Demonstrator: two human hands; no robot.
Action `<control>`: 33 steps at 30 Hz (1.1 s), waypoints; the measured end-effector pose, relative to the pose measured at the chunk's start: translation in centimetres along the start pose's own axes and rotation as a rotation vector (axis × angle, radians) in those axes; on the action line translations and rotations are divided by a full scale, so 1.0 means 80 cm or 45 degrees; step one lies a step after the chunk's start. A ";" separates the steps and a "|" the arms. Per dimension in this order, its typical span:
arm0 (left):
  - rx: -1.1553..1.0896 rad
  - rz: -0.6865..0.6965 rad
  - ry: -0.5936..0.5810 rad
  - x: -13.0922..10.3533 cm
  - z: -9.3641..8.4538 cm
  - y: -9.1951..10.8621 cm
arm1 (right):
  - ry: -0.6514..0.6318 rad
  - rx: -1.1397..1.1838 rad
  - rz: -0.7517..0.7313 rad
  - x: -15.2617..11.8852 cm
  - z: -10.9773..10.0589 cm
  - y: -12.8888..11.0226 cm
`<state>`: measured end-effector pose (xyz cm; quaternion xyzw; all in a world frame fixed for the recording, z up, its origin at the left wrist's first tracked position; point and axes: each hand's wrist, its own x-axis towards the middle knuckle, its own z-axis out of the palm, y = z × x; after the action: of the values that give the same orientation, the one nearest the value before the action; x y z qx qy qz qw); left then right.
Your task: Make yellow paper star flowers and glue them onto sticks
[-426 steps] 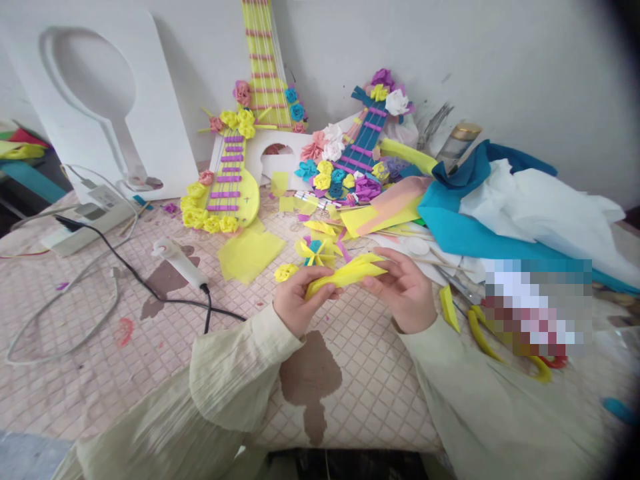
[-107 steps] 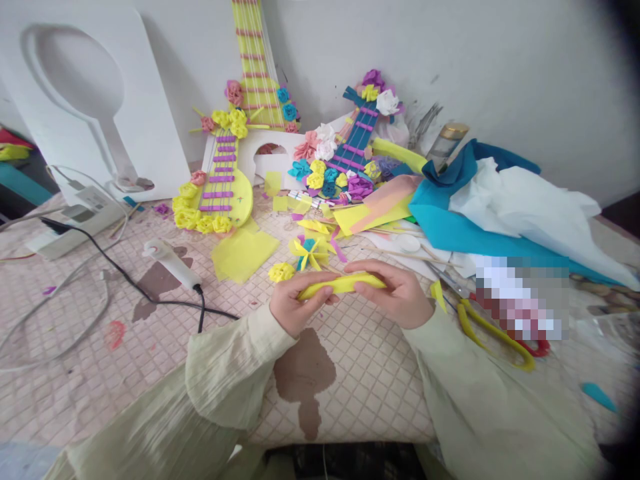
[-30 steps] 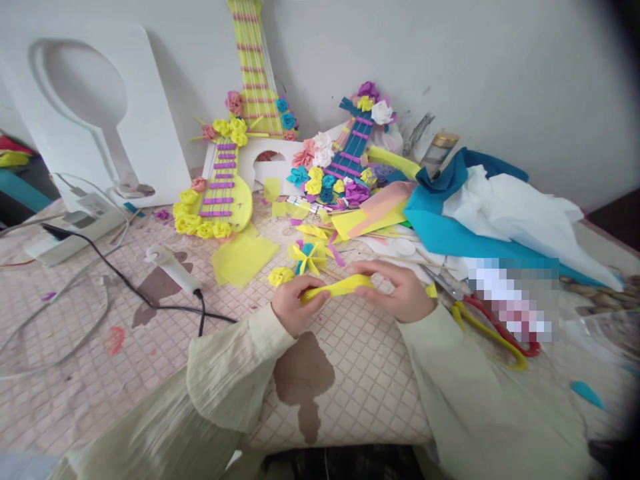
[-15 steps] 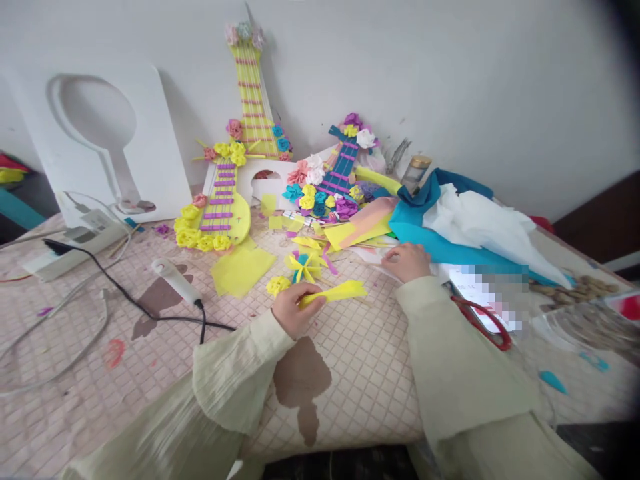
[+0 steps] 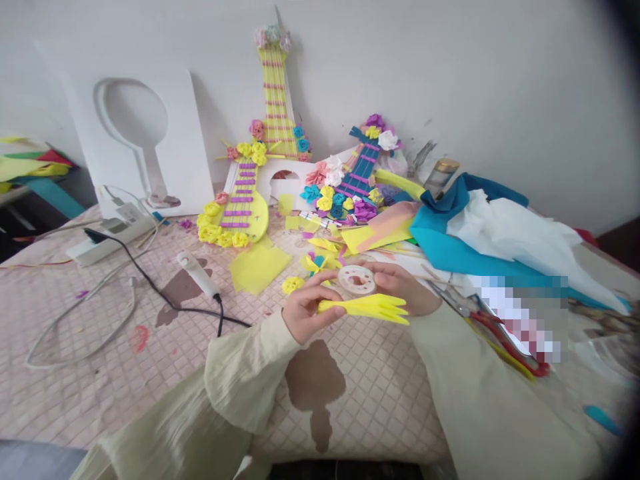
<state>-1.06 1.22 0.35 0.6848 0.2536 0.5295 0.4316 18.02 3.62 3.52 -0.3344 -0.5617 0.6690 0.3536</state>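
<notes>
My left hand (image 5: 306, 312) is closed on a bundle of yellow paper strips (image 5: 373, 306), pinched at its narrow end, with the strips fanning out to the right. Just above the bundle is a small white spool (image 5: 344, 279) with holes around its face. My right hand (image 5: 411, 290) has its fingers on the spool's right side, while a left fingertip is close to its left side; I cannot tell if it touches. A yellow paper flower (image 5: 293, 285) lies beyond the left hand, near a star-like piece of yellow and blue paper (image 5: 316, 265).
Flower-decorated toy instruments (image 5: 243, 207) lean at the back beside a white cut-out board (image 5: 183, 147). A glue gun (image 5: 199, 275) with a black cord lies left. On the right are red-handled scissors (image 5: 510, 340), a partly blurred phone, and blue (image 5: 440, 243) and white paper.
My right hand has come from the paper scraps toward the left hand and now holds the white spool. The view has swung left, and the yellow strips are now more spread.
</notes>
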 end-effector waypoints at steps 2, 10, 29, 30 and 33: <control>-0.029 -0.004 0.028 -0.001 -0.001 0.003 | -0.002 0.082 0.073 -0.002 0.005 0.004; -0.124 0.053 -0.318 -0.005 0.001 0.015 | 0.011 -0.131 -0.200 -0.018 0.006 0.002; -0.166 -0.086 -0.333 -0.012 0.004 0.023 | 0.650 -0.647 -0.327 -0.035 -0.022 -0.005; -0.149 -0.068 -0.323 -0.013 0.004 0.023 | 0.604 -0.647 -0.340 -0.036 -0.018 -0.006; -0.103 -0.052 -0.310 -0.015 0.004 0.021 | 0.417 -0.656 -0.313 -0.041 -0.006 -0.014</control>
<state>-1.34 -0.70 1.15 0.7209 0.1917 0.4433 0.4970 20.22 1.22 4.71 -0.4457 -0.6844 0.3945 0.4211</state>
